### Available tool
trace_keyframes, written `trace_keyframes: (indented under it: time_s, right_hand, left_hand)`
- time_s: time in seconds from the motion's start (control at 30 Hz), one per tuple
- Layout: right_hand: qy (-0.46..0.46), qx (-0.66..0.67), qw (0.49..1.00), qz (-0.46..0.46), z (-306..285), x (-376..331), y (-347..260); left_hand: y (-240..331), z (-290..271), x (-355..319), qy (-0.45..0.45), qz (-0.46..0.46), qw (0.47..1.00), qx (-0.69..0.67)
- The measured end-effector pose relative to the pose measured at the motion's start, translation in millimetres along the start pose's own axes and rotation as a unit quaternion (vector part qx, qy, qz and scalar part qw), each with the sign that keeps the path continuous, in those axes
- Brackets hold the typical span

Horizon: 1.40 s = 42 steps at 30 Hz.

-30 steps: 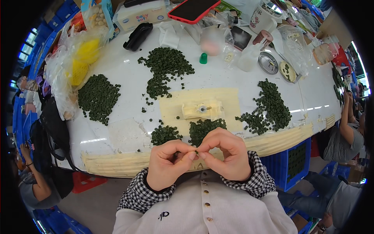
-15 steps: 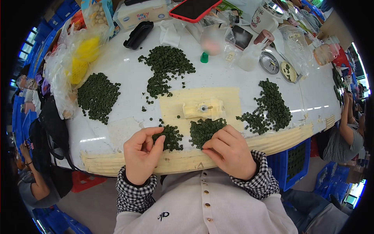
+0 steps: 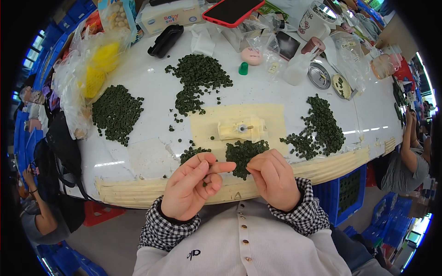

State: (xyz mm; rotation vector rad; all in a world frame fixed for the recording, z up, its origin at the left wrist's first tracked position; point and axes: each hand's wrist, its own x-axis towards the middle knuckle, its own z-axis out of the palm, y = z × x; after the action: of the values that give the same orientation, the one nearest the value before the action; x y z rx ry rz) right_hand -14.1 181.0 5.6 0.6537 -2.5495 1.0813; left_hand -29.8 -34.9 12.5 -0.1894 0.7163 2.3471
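My left hand [image 3: 191, 186] pinches one small green ring [image 3: 204, 184]; right hand [image 3: 272, 178] curls at the near pile [image 3: 244, 155] on the counter [image 3: 152, 115]. Best to grab singles, not clumps.

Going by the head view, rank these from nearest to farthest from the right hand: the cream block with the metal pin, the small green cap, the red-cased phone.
Measured from the right hand:
1. Cream block with the metal pin, just beyond the hand on the tan mat.
2. Small green cap, mid-table, farther back.
3. Red-cased phone, at the table's far edge.
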Motion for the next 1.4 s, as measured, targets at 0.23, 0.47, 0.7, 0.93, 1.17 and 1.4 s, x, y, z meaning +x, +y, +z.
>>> trace_keyframes:
  time_s: [0.23,0.47,0.7,0.93,1.17,1.4]
  right_hand:
    - [0.011,-0.034,0.999,-0.037,-6.0,-0.5,4.2]
    - [0.040,-0.008,0.999,0.018,-5.5,-1.0,3.3]
    - [0.046,-0.011,0.998,0.034,-6.2,-1.2,2.9]
    - [0.050,0.022,0.996,0.067,-7.1,-1.6,2.7]
    - [0.051,0.017,0.997,0.060,-7.7,-2.0,3.4]
    - [0.051,0.020,0.997,0.063,-8.6,0.7,1.8]
  left_hand:
    - [-7.5,7.2,4.2,0.012,-0.021,0.999,0.028]
    - [-11.5,4.0,6.6,-0.021,-0.022,0.999,0.020]
    - [-10.3,7.1,5.9,0.011,-0.019,0.999,0.037]
    - [-10.6,3.3,2.3,0.017,-0.013,0.999,0.050]
    - [-11.2,3.7,3.4,0.034,-0.007,0.998,0.061]
    - [-15.7,-1.4,5.4,0.026,0.021,0.998,0.052]
